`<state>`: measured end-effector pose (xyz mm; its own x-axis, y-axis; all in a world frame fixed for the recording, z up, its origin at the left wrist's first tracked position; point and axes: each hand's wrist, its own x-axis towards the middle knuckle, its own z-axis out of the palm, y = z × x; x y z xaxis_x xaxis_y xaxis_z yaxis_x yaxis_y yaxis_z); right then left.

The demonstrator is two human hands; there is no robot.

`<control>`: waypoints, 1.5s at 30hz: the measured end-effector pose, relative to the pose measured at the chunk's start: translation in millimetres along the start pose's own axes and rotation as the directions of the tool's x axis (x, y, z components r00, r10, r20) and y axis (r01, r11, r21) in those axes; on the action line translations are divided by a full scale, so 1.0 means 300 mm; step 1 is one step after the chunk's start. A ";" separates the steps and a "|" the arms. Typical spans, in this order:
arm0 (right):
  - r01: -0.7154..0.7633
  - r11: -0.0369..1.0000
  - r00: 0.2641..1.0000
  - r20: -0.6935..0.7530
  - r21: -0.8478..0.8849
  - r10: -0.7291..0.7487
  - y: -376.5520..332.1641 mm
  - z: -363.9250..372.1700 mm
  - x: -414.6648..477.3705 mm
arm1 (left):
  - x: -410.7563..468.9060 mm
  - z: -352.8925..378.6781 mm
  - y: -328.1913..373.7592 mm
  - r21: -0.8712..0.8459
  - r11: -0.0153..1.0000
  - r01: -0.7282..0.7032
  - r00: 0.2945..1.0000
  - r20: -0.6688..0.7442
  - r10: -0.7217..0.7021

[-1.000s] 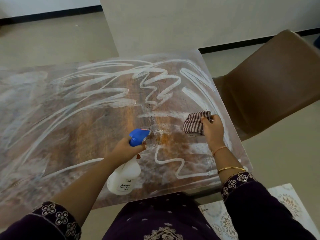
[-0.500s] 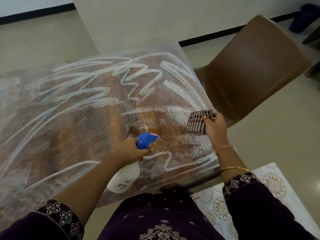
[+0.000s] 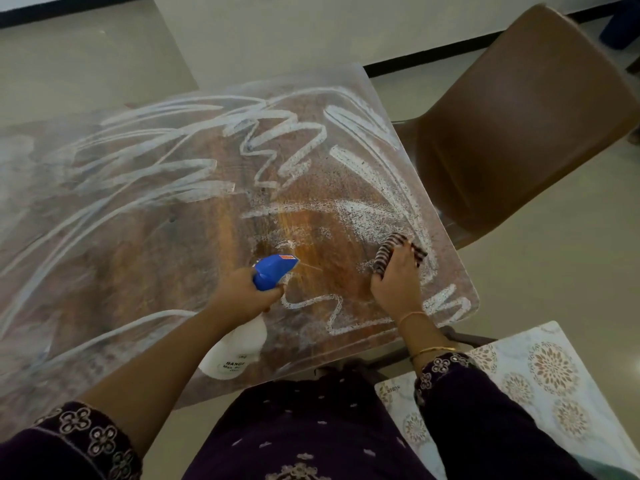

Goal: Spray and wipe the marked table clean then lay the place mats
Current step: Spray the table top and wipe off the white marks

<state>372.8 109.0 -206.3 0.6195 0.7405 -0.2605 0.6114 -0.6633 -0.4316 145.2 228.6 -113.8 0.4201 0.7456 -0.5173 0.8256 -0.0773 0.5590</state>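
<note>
Table [image 3: 138, 258] edge just beside chair [image 3: 526, 109]

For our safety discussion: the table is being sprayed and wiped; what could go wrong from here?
The blue-headed white spray bottle, held by the left hand, aims towards the right hand, so spray may wet it. The small striped cloth may smear the broad white marks.

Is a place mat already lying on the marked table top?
No, the patterned place mat lies off the table, beyond its near edge, and white marks cover the top.
</note>
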 end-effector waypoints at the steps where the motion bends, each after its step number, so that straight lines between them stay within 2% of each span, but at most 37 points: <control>1: -0.040 0.999 0.999 0.024 -0.011 0.041 -0.012 0.011 0.004 | -0.003 -0.003 -0.006 0.022 1.000 0.007 1.000 -0.008 -0.007; 3: -0.094 0.995 0.995 0.022 -0.041 0.095 -0.032 0.021 0.018 | -0.008 -0.014 -0.022 0.052 0.998 0.023 1.000 -0.019 -0.022; 6: -0.152 0.984 0.988 0.012 -0.094 0.154 -0.063 0.023 0.028 | -0.009 -0.036 -0.042 0.003 0.999 0.035 0.999 0.002 -0.035; 9: -0.132 0.983 0.991 -0.011 -0.125 0.132 -0.126 0.067 0.027 | -0.004 -0.063 -0.073 -0.058 0.997 0.046 0.998 -0.042 -0.048; 11: -0.008 0.985 1.000 -0.010 -0.171 0.007 -0.201 0.123 0.013 | -0.001 -0.084 -0.101 -0.093 0.993 0.070 0.993 -0.092 -0.079; 13: 0.244 0.936 0.970 0.058 -0.255 -0.237 -0.305 0.193 -0.026 | 0.000 -0.109 -0.128 -0.099 0.991 0.087 0.987 -0.128 -0.100; 14: 0.390 0.885 0.921 0.115 -0.255 -0.372 -0.359 0.229 -0.055 | 0.000 -0.120 -0.138 -0.092 0.992 0.090 0.984 -0.144 -0.102; 16: 0.617 0.771 0.777 0.276 -0.158 -0.565 -0.448 0.286 -0.112 | 0.001 -0.143 -0.159 -0.091 0.993 0.075 0.982 -0.167 -0.090; 18: 0.722 0.683 0.668 0.367 -0.108 -0.648 -0.460 0.307 -0.134 | 0.001 -0.165 -0.176 -0.086 0.994 0.069 0.984 -0.158 -0.082; 19: 0.736 0.667 0.655 0.368 -0.116 -0.660 -0.441 0.291 -0.130 | 0.003 -0.173 -0.184 -0.088 0.994 0.068 0.986 -0.148 -0.081; 20: 0.720 0.681 0.678 0.346 -0.136 -0.648 -0.408 0.266 -0.121 | 0.007 -0.180 -0.197 -0.096 0.993 0.067 0.987 -0.140 -0.080; 21: 0.668 0.728 0.733 0.304 -0.153 -0.609 -0.369 0.233 -0.105 | 0.011 -0.188 -0.207 -0.108 0.992 0.066 0.988 -0.135 -0.080; 23: 0.485 0.850 0.873 0.174 -0.205 -0.456 -0.271 0.158 -0.049 | 0.011 -0.202 -0.224 -0.138 0.988 0.062 0.990 -0.120 -0.079; 25: 0.267 0.929 0.963 0.051 -0.256 -0.263 -0.184 0.089 0.027 | 0.011 -0.205 -0.236 -0.153 0.986 0.064 0.993 -0.089 -0.079; 27: 0.066 0.978 0.998 0.021 -0.198 -0.064 -0.166 0.059 0.087 | 0.002 -0.207 -0.242 -0.124 0.990 0.073 0.994 -0.071 -0.082; 29: -0.018 0.987 1.000 0.005 -0.161 0.019 -0.220 0.091 0.109 | -0.001 -0.209 -0.250 -0.116 0.991 0.068 0.995 -0.070 -0.076; 31: 0.071 0.974 0.995 -0.050 -0.217 -0.084 -0.322 0.152 0.089 | -0.002 -0.216 -0.261 -0.119 0.991 0.061 0.995 -0.072 -0.070; 33: 0.263 0.923 0.962 0.000 -0.280 -0.274 -0.446 0.232 0.032 | -0.006 -0.225 -0.265 -0.110 0.992 0.055 0.995 -0.075 -0.063; 35: 0.480 0.836 0.877 0.129 -0.265 -0.462 -0.561 0.321 -0.042 | -0.009 -0.234 -0.268 -0.107 0.993 0.058 0.993 -0.097 -0.068; 37: 0.650 0.737 0.757 0.248 -0.185 -0.605 -0.636 0.387 -0.090 | -0.010 -0.254 -0.280 -0.097 0.993 0.069 0.988 -0.132 -0.082; 39: 0.744 0.650 0.660 0.328 -0.158 -0.676 -0.628 0.382 -0.085 | -0.003 -0.276 -0.293 -0.109 0.992 0.069 0.987 -0.140 -0.084; 40: 0.755 0.625 0.652 0.324 -0.197 -0.685 -0.595 0.357 -0.061 | 0.001 -0.285 -0.301 -0.110 0.992 0.065 0.987 -0.137 -0.080; 41: 0.723 0.651 0.689 0.313 -0.231 -0.654 -0.554 0.314 -0.034 | 0.004 -0.292 -0.306 -0.109 0.992 0.057 0.989 -0.130 -0.072; 42: 0.647 0.719 0.760 0.281 -0.252 -0.586 -0.506 0.268 -0.010 | 0.007 -0.296 -0.309 -0.106 0.993 0.055 0.990 -0.123 -0.068; 44: 0.419 0.866 0.908 0.147 -0.274 -0.392 -0.392 0.168 0.043 | 0.010 -0.300 -0.313 -0.100 0.993 0.056 0.992 -0.110 -0.067; 45: 0.310 0.903 0.951 0.114 -0.296 -0.289 -0.342 0.125 0.068 | 0.011 -0.301 -0.314 -0.100 0.993 0.057 0.993 -0.100 -0.067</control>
<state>304.3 196.1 -199.7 0.3561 0.9078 -0.2215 0.8903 -0.4016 -0.2147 34.7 298.1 -109.8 0.3239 0.8114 -0.4865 0.8065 0.0320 0.5904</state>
